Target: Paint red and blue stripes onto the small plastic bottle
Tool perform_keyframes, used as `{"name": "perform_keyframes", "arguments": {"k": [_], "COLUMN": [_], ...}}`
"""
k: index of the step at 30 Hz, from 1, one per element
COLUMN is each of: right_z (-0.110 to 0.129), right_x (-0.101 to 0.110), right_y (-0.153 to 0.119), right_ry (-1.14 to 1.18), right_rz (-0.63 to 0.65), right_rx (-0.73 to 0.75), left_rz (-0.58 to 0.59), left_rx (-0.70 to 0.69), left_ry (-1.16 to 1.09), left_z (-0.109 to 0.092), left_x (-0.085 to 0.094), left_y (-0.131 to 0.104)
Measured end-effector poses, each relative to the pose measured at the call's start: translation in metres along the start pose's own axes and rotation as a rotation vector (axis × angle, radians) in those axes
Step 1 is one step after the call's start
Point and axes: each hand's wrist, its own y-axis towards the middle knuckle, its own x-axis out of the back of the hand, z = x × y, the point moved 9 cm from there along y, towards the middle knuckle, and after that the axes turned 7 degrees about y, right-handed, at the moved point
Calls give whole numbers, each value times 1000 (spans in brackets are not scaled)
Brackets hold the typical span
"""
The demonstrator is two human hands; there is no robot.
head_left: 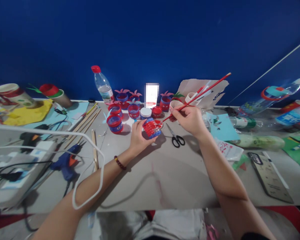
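Red-and-blue plastic cup sat tilted near the middle of your view, above the bench, with the grip of your left hand clamped round it. At three o'clock from it, your right hand had its grip pinched on a red paintbrush, tip toward the cup, though contact could not be made out. Black-handled scissors lay at four o'clock, and a red jar stood at twelve.

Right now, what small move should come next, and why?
Probably a light stroke of the brush over the clear patch on the painted container: the left hand holds it, the right hand has the brush tip close by, and that patch looks unpainted.
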Motion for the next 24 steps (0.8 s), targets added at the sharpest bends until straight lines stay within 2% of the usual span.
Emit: {"name": "perform_keyframes", "arguments": {"k": [5,11,18,24], "right_z": [-9,11,10,5], "right_x": [-8,-16,-6,-2], "right_y": [-3,-7,-5,-3], "right_ry": [127,-18,-128,-35], "right_rz": [44,73,3,5], "right_rx": [-58,63,69,32], "left_rz": [5,4,-29,-3], "left_rx": [0,4,22,33], "left_ry": [10,7,2,3], "left_z": [2,0,4,4], "left_x": [-1,1,2,1], "left_y": [-1,0,-1,0]}}
